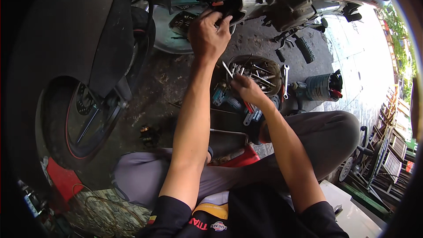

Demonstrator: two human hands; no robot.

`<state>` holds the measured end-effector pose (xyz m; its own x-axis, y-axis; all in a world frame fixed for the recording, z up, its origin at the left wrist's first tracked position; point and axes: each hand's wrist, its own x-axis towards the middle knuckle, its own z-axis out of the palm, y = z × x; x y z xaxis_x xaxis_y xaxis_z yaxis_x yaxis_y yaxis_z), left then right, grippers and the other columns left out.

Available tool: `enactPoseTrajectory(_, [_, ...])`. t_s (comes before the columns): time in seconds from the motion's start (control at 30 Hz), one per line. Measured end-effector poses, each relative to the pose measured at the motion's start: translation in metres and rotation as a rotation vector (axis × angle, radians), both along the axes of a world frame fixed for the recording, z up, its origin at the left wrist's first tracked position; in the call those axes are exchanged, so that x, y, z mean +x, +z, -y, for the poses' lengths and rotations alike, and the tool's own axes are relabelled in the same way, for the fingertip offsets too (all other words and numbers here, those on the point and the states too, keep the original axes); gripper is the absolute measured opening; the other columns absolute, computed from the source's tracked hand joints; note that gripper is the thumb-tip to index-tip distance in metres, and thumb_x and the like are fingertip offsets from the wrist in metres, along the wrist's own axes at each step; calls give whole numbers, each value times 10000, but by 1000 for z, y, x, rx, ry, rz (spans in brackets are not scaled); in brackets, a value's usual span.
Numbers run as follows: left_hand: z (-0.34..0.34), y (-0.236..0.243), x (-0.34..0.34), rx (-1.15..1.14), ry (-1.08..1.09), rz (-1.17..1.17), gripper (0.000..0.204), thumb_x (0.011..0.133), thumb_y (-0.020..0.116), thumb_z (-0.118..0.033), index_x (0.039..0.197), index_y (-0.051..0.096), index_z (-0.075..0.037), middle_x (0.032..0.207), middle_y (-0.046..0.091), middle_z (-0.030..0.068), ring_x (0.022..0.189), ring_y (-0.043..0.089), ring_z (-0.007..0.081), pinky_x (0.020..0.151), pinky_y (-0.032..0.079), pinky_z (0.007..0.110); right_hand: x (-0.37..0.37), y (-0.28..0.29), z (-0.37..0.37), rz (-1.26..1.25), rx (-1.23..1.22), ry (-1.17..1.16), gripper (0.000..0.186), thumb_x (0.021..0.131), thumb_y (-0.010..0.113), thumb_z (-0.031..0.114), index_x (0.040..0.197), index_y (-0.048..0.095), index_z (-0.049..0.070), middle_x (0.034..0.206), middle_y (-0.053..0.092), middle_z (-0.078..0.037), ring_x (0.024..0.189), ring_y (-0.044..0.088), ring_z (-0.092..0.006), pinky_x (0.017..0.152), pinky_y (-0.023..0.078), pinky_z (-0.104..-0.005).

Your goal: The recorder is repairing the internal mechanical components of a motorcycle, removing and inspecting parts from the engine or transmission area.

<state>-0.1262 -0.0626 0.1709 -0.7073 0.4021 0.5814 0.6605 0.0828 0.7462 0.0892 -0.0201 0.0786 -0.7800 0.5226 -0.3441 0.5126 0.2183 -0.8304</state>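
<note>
Slim, silver metal tool [227, 69] juts from the blurred right hand [247, 90], which is closed on it above a dark, rounded basin [280, 83] full of metal tools. The left hand [209, 35], fingers curled, reaches the grey-and-black motorcycle [291, 11]; whether it grips anything, I cannot tell. A silver combination wrench [285, 82] lies just beside the basin.
</note>
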Motion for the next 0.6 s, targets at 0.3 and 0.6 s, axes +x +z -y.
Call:
enactPoseTrajectory(0.3, [2,0,1,44,-1,107,219,873,783,-220,918,782,-6,803,739,175,713,709,323,688,522,380,54,-45,17,478,158,381,314,948,661,320,1094,727,50,1015,738,-222,1028,699,-401,887,542,-477])
enactPoseTrajectory(0.6, [0,13,14,-119,159,-2,218,835,799,-249,901,756,-46,885,714,159,820,698,384,703,533,467,50,-47,34,507,237,364,366,962,648,330,1215,697,71,1138,714,-232,1120,664,-418,952,528,-489])
